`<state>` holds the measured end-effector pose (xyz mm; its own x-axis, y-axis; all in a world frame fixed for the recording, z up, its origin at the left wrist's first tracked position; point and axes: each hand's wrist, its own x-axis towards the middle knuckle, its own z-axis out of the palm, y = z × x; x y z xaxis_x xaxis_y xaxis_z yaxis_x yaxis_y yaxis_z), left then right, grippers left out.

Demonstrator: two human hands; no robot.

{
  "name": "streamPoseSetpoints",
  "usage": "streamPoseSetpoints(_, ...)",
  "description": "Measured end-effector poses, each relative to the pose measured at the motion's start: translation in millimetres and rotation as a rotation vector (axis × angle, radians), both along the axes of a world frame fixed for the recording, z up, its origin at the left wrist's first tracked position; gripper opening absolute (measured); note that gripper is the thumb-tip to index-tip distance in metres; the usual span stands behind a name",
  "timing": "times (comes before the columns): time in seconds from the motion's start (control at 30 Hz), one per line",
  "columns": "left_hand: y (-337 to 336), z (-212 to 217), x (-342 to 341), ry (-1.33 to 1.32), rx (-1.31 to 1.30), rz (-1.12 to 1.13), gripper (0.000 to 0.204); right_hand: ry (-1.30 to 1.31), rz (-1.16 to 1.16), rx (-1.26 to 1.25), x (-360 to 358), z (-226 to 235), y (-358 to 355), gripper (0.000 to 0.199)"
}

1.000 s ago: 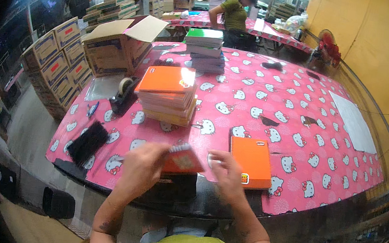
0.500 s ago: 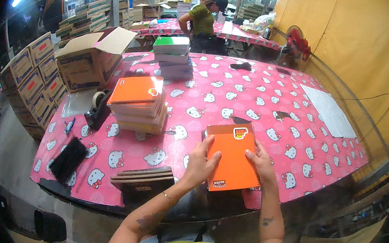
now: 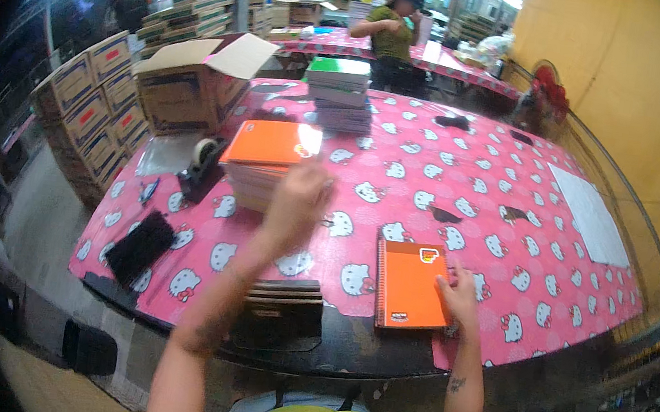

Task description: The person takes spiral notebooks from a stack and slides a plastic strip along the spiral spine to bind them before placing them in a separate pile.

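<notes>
On the bench (image 3: 515,171), near its front edge, lies the orange spiral notebook (image 3: 411,284), flat with its spine to my left. My right hand (image 3: 459,292) rests open on its right edge, fingers spread and gripping nothing. Beyond the notebook and to its left my left hand (image 3: 297,202) is raised and blurred, so I cannot tell how far it is open; it hovers just beside the stack of orange notebooks (image 3: 265,161). Left of the notebook, at the bench edge, sits a dark stack of covers (image 3: 282,303). Past the orange stack stands a tape dispenser (image 3: 202,159) and an open cardboard box (image 3: 193,82).
</notes>
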<state>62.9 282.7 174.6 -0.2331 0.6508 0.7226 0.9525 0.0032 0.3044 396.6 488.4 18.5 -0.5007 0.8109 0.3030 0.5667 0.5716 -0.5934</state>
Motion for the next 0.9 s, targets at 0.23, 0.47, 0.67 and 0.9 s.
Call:
streamPoseSetpoints(0.23,-54.8,-35.8,-156.7,0.276,-0.211,0.219,0.011,0.327,0.203,0.029,-49.0,85.5,-83.4,0.047)
streamPoseSetpoints(0.47,-56.6,-34.5,-153.9,0.557,-0.266,0.203,0.029,0.361,0.508,-0.064,-112.1,103.2,-144.7,0.043)
streamPoseSetpoints(0.67,-80.0,2.6,-100.5,0.604,0.140,0.317,0.033,0.421,0.521,-0.015,-141.8,95.1,-162.4,0.060)
streamPoseSetpoints(0.9,-126.7,35.9,14.0,0.303,0.011,0.053,0.035,0.766,0.659,-0.497,-159.8,66.2,-156.7,0.042)
